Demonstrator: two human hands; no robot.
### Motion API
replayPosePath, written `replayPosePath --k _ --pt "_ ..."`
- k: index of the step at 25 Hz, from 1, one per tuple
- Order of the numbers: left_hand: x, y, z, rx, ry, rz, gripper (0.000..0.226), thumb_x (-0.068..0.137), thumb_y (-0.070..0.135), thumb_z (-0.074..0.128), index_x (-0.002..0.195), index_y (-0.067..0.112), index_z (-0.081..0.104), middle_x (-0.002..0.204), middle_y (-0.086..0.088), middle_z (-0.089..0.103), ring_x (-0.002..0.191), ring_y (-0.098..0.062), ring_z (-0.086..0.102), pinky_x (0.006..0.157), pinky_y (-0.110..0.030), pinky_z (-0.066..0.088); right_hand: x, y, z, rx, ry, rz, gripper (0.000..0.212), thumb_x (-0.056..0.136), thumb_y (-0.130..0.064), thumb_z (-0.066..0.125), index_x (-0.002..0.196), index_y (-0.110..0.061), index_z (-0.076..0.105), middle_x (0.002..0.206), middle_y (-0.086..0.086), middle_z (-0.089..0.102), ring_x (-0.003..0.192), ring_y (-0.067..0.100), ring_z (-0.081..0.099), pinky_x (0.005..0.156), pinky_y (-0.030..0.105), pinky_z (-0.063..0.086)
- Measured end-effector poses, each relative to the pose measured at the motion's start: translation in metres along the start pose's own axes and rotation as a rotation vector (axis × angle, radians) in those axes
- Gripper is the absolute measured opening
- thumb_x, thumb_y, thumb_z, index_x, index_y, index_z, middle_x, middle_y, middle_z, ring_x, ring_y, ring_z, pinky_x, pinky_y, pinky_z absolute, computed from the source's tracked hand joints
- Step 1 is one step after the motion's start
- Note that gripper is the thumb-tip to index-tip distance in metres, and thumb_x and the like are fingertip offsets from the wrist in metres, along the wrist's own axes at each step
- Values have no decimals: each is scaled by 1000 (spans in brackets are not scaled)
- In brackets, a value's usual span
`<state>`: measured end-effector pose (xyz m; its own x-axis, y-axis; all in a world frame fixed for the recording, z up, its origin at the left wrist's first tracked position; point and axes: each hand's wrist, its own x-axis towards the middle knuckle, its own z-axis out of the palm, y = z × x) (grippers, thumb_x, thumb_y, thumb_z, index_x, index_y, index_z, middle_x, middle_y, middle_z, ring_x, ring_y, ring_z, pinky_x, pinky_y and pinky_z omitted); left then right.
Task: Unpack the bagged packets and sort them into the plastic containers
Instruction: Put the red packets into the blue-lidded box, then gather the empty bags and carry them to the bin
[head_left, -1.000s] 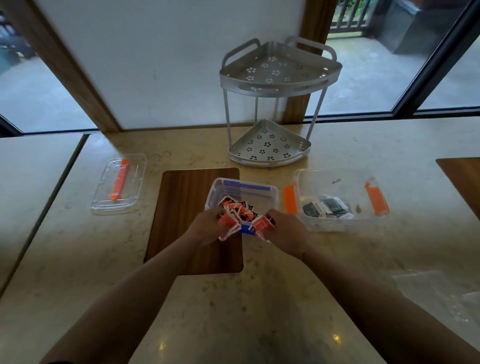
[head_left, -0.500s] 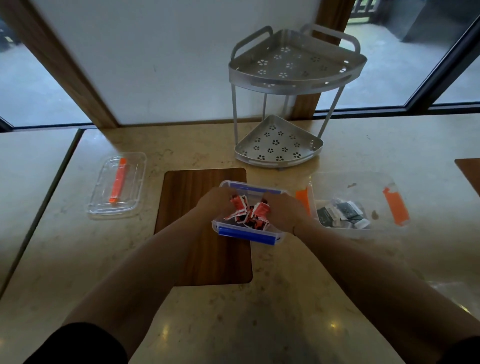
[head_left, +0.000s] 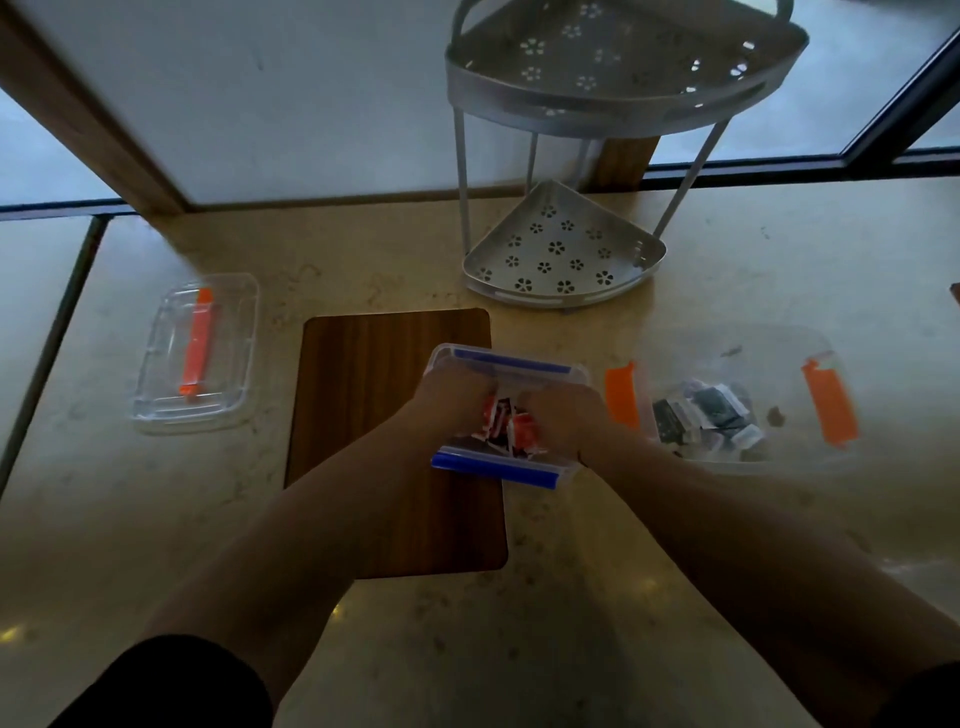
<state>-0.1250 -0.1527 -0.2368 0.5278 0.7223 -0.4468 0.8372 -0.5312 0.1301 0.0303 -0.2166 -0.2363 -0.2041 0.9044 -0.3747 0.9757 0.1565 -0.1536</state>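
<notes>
and down they go: a second ago we had both fists lifted at the near edge of the blue-clipped container (head_left: 506, 470), each full of red packets (head_left: 501, 423); now both are sunk inside it. that means this batch is being dropped off, and the red sort is close to finished for this handful.

our left hand (head_left: 457, 402) and right hand (head_left: 558, 418) sit knuckles-up over the pile with fingers tucked under, so we can't tell whether they're gripping packets or have let go.

count time: two open containers, the blue one straddling the wooden board (head_left: 384, 410), and the orange-clipped container (head_left: 737, 353) to its right holding the dark packets (head_left: 701, 415), too jumbled to number. the reds are mostly hidden too. one lid (head_left: 195, 356) lies far left, one two-tier metal rack (head_left: 566, 254) stands behind.
</notes>
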Motion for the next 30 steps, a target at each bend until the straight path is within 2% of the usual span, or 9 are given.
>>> replayPosePath --k 3,6,10,12,17,22,26,30 --pt "-1 -3 5 69 61 58 31 89 31 60 118 21 62 125 -5 59 119 -25 52 97 -40 46 1 -2 0 25 -3 35 26 96 -28 50 117 -15 59 112 6 64 98 22 61 77 29 46" --pt "-6 -3 3 38 45 35 45 87 34 64 129 21 53 137 -8 50 129 -29 42 102 -45 42 -4 -8 -5 82 75 73 29 93 -30 55 118 -16 57 116 6 63 102 21 62 77 29 48" --pt "-24 4 -3 -2 86 19 63 83 39 68 139 23 43 143 -8 45 134 -30 38 101 -47 43 -18 -14 -20 90 148 52 39 89 -30 60 125 -16 54 125 6 59 112 22 57 91 36 49" --pt "-35 6 -7 -60 117 1 63 84 39 67 139 24 42 143 -7 44 134 -29 38 99 -47 44 -29 -17 -29 81 176 64 46 87 -34 63 129 -18 51 127 5 56 115 22 53 95 38 47" --pt "-58 8 -17 -157 237 12 49 82 46 61 127 28 50 134 0 52 124 -20 48 97 -43 48 -63 -20 -44 171 302 99 51 86 -41 63 131 -22 49 126 4 57 114 22 51 92 42 48" --pt "-84 16 -26 -181 311 74 68 83 58 56 142 30 36 151 1 36 139 -24 31 113 -51 29 -100 -18 -51 128 394 132 57 86 -49 61 135 -22 46 136 3 51 127 22 42 103 43 39" --pt "-104 26 -23 -164 365 96 74 81 70 49 143 33 32 153 1 33 141 -23 28 114 -52 26 -133 -10 -53 96 392 209 67 86 -57 56 143 -26 37 149 0 40 141 23 27 111 47 29" --pt "-132 44 -22 -147 429 87 75 81 73 45 144 36 30 155 2 29 143 -24 23 116 -52 21 -170 -2 -52 96 377 233 75 86 -63 53 148 -31 27 158 -2 26 148 23 13 116 50 21"
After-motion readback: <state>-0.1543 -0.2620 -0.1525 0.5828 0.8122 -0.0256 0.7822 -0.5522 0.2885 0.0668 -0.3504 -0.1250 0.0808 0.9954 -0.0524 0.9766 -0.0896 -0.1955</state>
